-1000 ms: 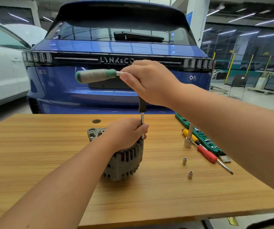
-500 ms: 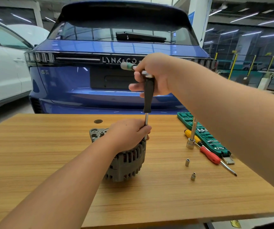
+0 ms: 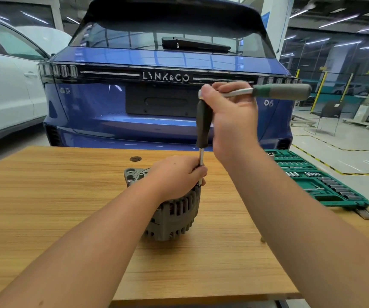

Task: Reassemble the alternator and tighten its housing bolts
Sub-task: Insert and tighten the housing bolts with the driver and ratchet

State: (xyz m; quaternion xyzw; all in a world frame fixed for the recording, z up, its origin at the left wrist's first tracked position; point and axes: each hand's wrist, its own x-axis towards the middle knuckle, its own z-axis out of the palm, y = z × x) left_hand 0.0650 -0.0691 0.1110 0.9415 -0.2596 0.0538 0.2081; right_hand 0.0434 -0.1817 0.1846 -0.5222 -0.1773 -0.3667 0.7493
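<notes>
The grey ribbed metal alternator (image 3: 174,216) stands mid-way on the wooden desk (image 3: 45,218), with bare wood open from 6 to 9 o'clock. The green socket tray (image 3: 321,187) lies near the desk's edge at 3 o'clock. The left hand (image 3: 176,176) covers the alternator's top (bolts hidden), fingers curled round the black-handled driver shaft (image 3: 202,121). The right hand (image 3: 232,116) grips the green-handled ratchet (image 3: 281,91).

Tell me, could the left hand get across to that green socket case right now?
Probably not as things stand. The left hand grips the driver shaft atop the alternator, and the right forearm crosses between it and the socket case at the table's right edge.
</notes>
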